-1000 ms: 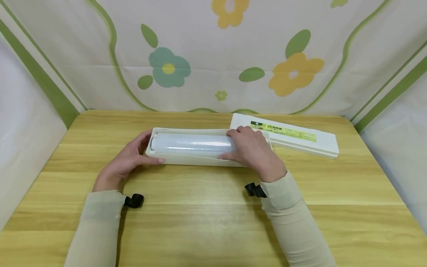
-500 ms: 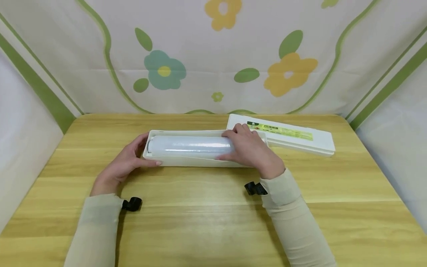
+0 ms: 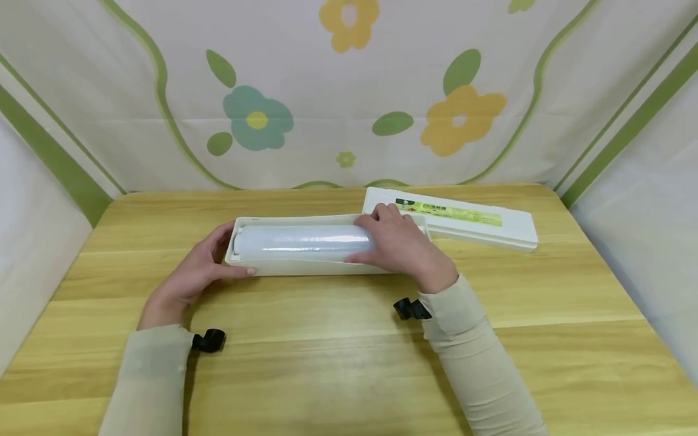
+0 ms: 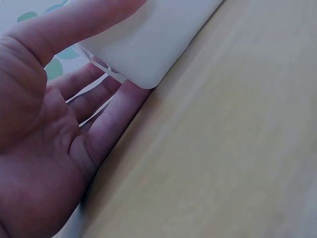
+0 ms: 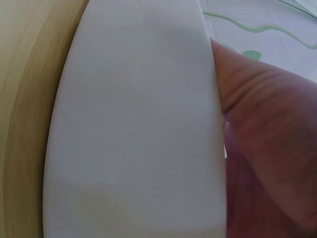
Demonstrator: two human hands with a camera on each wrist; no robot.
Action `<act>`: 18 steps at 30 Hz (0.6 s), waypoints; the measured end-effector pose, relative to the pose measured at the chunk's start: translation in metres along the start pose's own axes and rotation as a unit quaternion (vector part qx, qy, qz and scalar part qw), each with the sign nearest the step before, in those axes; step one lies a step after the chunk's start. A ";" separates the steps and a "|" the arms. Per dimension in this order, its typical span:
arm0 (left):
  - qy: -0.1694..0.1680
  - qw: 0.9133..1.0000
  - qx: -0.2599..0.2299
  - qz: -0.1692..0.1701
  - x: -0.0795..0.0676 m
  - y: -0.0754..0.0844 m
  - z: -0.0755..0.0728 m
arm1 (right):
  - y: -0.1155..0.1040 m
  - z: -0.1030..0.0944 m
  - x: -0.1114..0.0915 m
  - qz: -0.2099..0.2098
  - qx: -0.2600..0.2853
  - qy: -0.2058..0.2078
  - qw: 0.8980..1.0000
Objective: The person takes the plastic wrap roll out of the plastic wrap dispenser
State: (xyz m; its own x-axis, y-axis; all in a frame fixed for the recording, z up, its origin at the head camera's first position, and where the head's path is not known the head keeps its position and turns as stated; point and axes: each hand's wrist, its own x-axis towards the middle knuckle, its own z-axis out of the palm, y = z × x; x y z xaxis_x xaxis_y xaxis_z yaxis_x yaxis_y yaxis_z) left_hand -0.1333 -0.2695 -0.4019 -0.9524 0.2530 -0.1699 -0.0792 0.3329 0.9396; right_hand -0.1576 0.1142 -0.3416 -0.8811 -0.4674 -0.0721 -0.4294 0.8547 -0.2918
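Observation:
A long white box [image 3: 305, 267] lies open on the wooden table [image 3: 305, 375], with a roll of cling film [image 3: 300, 242] inside it. My left hand [image 3: 191, 272] holds the box's left end, thumb along the front wall and fingers behind the end. In the left wrist view, the fingers of that hand [image 4: 44, 114] reach around the box's corner [image 4: 143, 54]. My right hand [image 3: 400, 245] grips the roll near its right end, thumb at the front and fingers over the back. From the right wrist, the box's front wall [image 5: 133, 124] hides most of the roll and the fingertips.
Behind and to the right lies the long white lid [image 3: 512, 227] with a yellow-green label, partly behind the right hand. A flowered curtain [image 3: 327, 109] hangs along the table's back edge. Black wrist mounts [image 3: 209, 340] stick out from both sleeves.
The whole head view has shifted slightly, so things appear a little further left. Both hands keep their holds, and the roll stays in the box.

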 end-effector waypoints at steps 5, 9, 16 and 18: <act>-0.004 1.000 0.000 0.005 0.000 0.001 0.000 | -0.001 -0.001 -0.002 -0.003 -0.007 0.000 1.000; -0.001 1.000 0.004 0.002 -0.002 0.001 -0.001 | -0.003 -0.001 -0.001 -0.010 -0.016 0.003 1.000; -0.003 1.000 0.000 0.005 0.000 0.002 0.001 | -0.008 -0.004 -0.002 0.002 -0.035 -0.001 0.999; -0.001 1.000 -0.002 0.004 -0.002 0.002 0.001 | -0.010 -0.004 -0.001 -0.001 -0.042 -0.011 0.999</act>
State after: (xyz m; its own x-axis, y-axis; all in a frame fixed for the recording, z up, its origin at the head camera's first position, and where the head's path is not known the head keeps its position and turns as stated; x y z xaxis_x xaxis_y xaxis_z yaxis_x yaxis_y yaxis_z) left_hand -0.1315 -0.2684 -0.3996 -0.9525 0.2572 -0.1631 -0.0727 0.3280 0.9419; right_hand -0.1530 0.1073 -0.3344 -0.8761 -0.4730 -0.0932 -0.4471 0.8695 -0.2100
